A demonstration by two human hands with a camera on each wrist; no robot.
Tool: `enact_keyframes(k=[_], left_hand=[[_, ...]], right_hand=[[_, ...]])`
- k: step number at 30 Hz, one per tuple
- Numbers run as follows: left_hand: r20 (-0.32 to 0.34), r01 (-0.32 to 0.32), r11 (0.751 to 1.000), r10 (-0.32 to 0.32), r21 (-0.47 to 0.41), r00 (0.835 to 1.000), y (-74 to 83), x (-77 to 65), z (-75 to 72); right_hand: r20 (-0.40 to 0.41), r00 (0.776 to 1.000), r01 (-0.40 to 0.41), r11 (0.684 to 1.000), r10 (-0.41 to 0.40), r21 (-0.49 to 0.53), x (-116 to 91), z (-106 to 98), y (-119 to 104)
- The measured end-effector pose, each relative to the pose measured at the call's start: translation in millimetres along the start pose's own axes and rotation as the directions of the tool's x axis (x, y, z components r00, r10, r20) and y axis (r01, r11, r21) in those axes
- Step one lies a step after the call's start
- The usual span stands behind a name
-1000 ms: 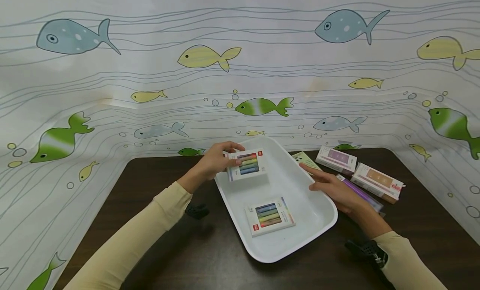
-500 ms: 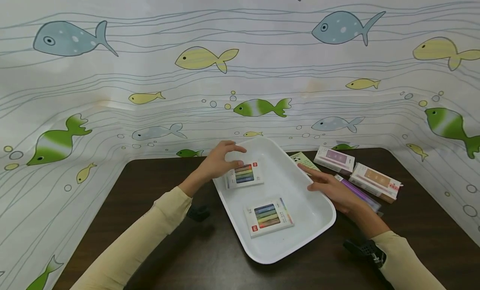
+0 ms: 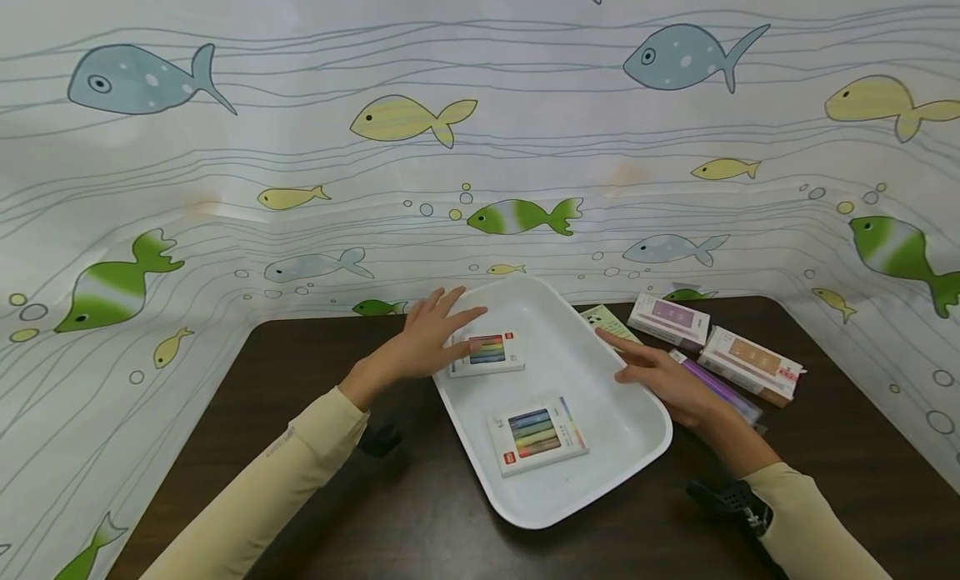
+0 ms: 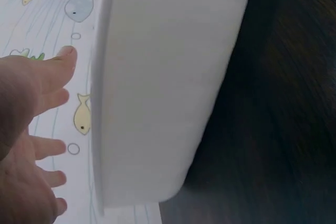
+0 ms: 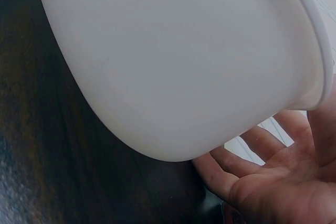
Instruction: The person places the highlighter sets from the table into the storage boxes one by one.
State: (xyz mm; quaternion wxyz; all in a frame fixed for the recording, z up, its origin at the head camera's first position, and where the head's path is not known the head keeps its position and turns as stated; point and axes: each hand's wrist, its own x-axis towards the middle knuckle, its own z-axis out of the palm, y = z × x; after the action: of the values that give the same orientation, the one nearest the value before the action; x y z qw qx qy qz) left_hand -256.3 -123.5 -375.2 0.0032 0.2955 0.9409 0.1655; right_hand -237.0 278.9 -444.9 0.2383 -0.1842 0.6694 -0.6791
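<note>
My left hand (image 3: 420,342) hovers at the left rim of a white plastic tray (image 3: 585,347), its fingers spread and holding nothing. Just under its fingertips, a white box of crayon-like coloured sticks (image 3: 487,351) lies in the far left part of the tray. A similar box (image 3: 536,436) lies nearer, turned the other way round. My right hand (image 3: 671,388) grips the tray's right rim, thumb over the edge and fingers along the outside. In the right wrist view, the fingers (image 5: 252,145) reach behind the outer tray wall. The left wrist view shows the tray's outside wall (image 4: 157,87).
To the right of the tray, on the dark table (image 3: 315,480), lie a purple-fronted box (image 3: 670,319), an orange-brown-fronted box (image 3: 752,363), a purple flat pack (image 3: 720,388) and a light green packet (image 3: 607,323). A fish-patterned sheet (image 3: 420,163) stands behind.
My left hand has set the held box down in the tray, let it go and drawn back to the left with fingers spreading. My right hand stays on the rim.
</note>
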Motion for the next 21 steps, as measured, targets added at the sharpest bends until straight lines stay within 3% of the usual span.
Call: enact_keyframes(k=[3, 9, 21], left_hand=[[-0.061, -0.017, 1.0, 0.017, 0.009, 0.998, -0.9, -5.9, -0.4], [-0.2, -0.045, 0.999, 0.047, 0.015, 0.979, -7.9, -12.7, -3.2], [-0.179, 0.044, 0.998, -0.051, -0.043, 0.982, -41.4, -28.9, 6.1]], right_hand=[[0.006, 1.0, 0.006, 1.0, -0.006, -0.005, 0, 0, 0], [-0.005, 1.0, 0.006, 1.0, -0.006, -0.009, 0, -1, -1], [0.01, 1.0, -0.015, 0.999, 0.014, 0.035, 0, 1, 2]])
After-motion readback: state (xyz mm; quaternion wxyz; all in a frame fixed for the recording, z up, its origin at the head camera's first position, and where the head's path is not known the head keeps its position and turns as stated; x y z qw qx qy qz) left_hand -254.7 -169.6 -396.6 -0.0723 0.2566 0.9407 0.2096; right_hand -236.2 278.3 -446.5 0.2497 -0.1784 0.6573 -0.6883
